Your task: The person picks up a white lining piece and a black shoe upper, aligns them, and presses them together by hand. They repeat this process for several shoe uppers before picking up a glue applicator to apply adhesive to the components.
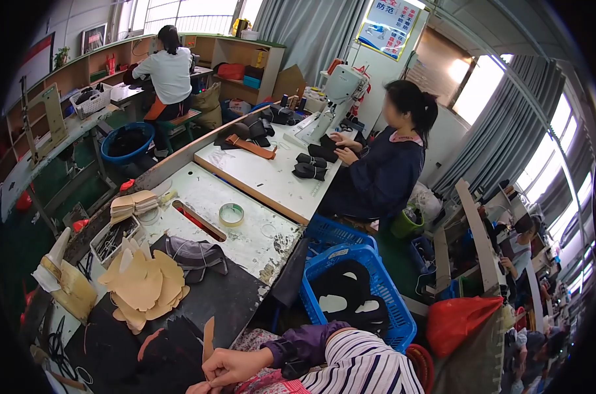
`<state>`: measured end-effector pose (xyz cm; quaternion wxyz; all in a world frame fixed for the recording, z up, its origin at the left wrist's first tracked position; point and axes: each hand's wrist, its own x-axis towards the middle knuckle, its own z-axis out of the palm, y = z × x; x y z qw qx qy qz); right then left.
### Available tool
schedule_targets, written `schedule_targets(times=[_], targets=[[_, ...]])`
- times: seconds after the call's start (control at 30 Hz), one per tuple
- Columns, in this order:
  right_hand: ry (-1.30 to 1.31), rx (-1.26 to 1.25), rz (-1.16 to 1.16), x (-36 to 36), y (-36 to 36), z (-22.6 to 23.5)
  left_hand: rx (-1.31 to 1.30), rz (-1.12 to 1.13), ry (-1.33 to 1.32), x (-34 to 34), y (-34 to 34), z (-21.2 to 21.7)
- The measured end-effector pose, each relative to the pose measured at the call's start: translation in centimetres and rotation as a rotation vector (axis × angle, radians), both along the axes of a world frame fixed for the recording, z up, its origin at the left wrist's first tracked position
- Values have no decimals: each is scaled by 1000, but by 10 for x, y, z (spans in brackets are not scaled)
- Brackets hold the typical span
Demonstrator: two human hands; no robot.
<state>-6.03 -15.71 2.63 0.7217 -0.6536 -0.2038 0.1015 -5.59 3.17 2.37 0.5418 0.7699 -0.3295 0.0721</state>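
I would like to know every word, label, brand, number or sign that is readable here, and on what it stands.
Wall poster: large blue and red characters, readable, but not copied here.
White sewing machine: any marking is too small to read.
Blue basket: pale patch on rim, too small to read.

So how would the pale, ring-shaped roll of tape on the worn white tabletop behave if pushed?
The tape roll would probably slide rather than roll, since it lies flat on the tabletop. It looks fairly light, given its wide open centre. Stood on edge, its round outline could let it roll.
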Motion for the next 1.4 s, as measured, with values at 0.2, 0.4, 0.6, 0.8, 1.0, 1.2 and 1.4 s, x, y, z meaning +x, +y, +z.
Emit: schedule_targets(times=[0.2,0.4,0.6,0.8,1.0,1.2,1.4], targets=[[49,113,219,0,-9,-6,-141,-334,204,5,13,-23],[613,899,-3,2,-22,-9,-1072,-433,1163,-5,15,-45],[130,-314,-473,-4,-102,-22,-1020,-256,1207,12,1,-12],[-101,-1184,-407,-46,-145,-73,-965,-240,1166,-1,13,-11],[-383,-633,-270,-23,-68,14,-549,-236,1101,-19,6,-13],[-565,-366,-53,17,-17,17,-575,-494,941,-6,-1,16],[-194,-159,-108,38,10,-4,-578,166,1178,3,46,-20]])
